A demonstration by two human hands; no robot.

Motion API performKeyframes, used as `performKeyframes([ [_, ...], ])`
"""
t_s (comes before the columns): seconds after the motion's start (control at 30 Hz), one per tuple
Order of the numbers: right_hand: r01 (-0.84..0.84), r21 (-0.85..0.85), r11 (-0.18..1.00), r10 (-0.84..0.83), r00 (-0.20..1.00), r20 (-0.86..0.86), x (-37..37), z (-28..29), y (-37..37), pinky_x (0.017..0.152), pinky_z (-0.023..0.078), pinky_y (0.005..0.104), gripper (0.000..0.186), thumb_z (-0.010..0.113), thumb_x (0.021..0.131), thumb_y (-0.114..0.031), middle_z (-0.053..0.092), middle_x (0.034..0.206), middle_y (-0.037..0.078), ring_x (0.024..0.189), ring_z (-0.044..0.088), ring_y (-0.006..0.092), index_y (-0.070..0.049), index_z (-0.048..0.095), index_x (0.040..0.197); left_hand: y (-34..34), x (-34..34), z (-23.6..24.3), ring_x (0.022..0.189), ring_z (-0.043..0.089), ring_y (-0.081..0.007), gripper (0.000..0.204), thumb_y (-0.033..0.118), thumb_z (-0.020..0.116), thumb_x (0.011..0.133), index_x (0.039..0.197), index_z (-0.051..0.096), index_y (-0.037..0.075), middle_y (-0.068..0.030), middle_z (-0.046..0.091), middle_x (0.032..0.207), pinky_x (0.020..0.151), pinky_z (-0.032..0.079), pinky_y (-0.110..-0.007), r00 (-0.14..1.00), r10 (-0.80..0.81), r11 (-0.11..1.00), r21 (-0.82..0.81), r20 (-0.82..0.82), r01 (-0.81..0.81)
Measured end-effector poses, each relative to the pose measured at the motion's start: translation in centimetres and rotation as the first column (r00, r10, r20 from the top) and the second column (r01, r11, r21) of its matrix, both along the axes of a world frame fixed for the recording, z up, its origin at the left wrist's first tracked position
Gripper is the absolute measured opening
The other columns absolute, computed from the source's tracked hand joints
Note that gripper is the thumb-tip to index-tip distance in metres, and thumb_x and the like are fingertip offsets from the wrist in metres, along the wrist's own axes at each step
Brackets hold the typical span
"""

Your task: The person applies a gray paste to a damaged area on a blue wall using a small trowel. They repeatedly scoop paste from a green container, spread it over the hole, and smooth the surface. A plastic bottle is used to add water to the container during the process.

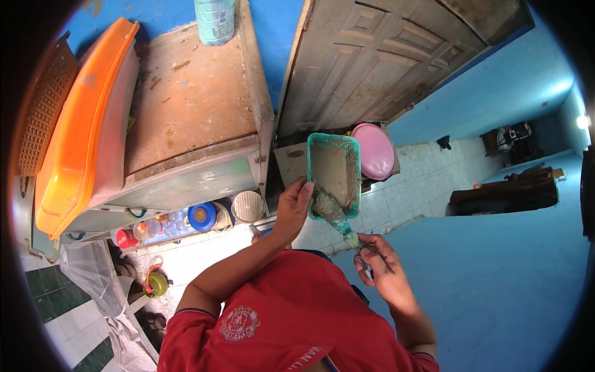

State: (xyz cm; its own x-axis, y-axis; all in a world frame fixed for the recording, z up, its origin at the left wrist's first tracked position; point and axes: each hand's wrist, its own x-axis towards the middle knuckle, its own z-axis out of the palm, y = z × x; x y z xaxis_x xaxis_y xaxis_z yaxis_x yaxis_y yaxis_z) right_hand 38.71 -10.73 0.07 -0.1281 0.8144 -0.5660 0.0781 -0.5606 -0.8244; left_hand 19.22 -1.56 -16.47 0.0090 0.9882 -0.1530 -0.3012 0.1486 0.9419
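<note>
My left hand (294, 208) grips the near left side of a green rectangular plastic tub (357, 162), with the thumb over its rim. Inside lies a smooth, wet grey mix (330, 162) that looks like cement, and some of it is smeared along the walls. In my right hand (383, 268) is the narrow handle of a trowel (328, 206); its wide end is coated in grey and rests in the tub's near corner. Fingers and thumb of that hand are closed round the handle.
A pink round basin (374, 152) sits just right of the tub, by a wooden door (378, 56). At left stands a worn cabinet (192, 99) bearing an orange tub (93, 124) and a plastic bottle (215, 22). A blue wall (483, 266) rises close on my right.
</note>
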Motion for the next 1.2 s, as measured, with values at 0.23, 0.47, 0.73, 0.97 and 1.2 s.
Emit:
performKeyframes([
  [0.23, -0.159, 0.01, 0.987, 0.155, 0.975, 0.156, -2.4, 0.7, -0.1, 0.058, 0.046, 0.024, 0.034, 0.049, 0.109, -0.015, 0.062, 0.089, 0.004, 0.072, 0.054, 0.0074, -0.003, 0.04, 0.139, 0.2, 1.5, 0.1, 0.099, 0.059, -0.0069, 0.039, 0.028, 0.054, 0.111, 0.134, 0.063, -0.003, -0.0012, 0.07, 0.111, 0.091, 0.047, -0.024, 0.987, 0.092, 0.993, 0.056, 0.13, -0.1],
  [0.47, -0.038, -0.026, 0.999, 0.036, 0.997, -0.064, -4.2, -1.3, -0.8, 0.05, 0.042, 0.0256, 0.029, 0.043, 0.111, -0.015, 0.061, 0.091, 0.008, 0.06, 0.052, 0.011, -0.011, 0.031, 0.137, 0.3, 2.0, -0.3, 0.106, 0.06, -0.0084, 0.042, 0.029, 0.053, 0.112, 0.137, 0.06, -0.003, -0.0042, 0.07, 0.12, 0.095, 0.047, -0.026, 0.983, 0.123, 0.989, 0.07, 0.133, -0.133],
  [0.73, 0.024, 0.047, 0.999, -0.015, 0.985, -0.172, -5.7, -2.8, -1.0, 0.048, 0.039, 0.0261, 0.025, 0.041, 0.111, -0.013, 0.06, 0.092, 0.01, 0.055, 0.05, 0.0118, -0.011, 0.03, 0.134, 0.3, 2.2, -0.5, 0.105, 0.058, -0.0086, 0.043, 0.03, 0.05, 0.113, 0.136, 0.06, -0.004, -0.0041, 0.069, 0.117, 0.095, 0.046, -0.025, 0.985, 0.142, 0.986, 0.068, 0.099, -0.149],
  [0.97, 0.059, 0.056, 0.997, -0.047, 0.979, -0.201, -6.2, -3.3, -0.9, 0.048, 0.04, 0.0256, 0.025, 0.041, 0.112, -0.013, 0.059, 0.092, 0.01, 0.055, 0.05, 0.0113, -0.011, 0.031, 0.135, 0.2, 2.1, -0.1, 0.105, 0.058, -0.0089, 0.043, 0.031, 0.049, 0.113, 0.136, 0.06, -0.003, -0.005, 0.069, 0.118, 0.096, 0.046, -0.026, 0.982, 0.156, 0.984, 0.065, 0.106, -0.163],
  [1.2, 0.053, 0.14, 0.989, -0.034, 0.99, -0.139, -6.7, -4.4, -0.8, 0.048, 0.04, 0.0247, 0.024, 0.041, 0.112, -0.013, 0.059, 0.091, 0.01, 0.055, 0.049, 0.0103, -0.011, 0.032, 0.135, -0.5, 2.8, -0.6, 0.107, 0.059, -0.0095, 0.045, 0.032, 0.05, 0.113, 0.136, 0.06, -0.004, -0.0055, 0.069, 0.119, 0.096, 0.046, -0.026, 0.972, 0.147, 0.988, -0.078, 0.184, -0.135],
])
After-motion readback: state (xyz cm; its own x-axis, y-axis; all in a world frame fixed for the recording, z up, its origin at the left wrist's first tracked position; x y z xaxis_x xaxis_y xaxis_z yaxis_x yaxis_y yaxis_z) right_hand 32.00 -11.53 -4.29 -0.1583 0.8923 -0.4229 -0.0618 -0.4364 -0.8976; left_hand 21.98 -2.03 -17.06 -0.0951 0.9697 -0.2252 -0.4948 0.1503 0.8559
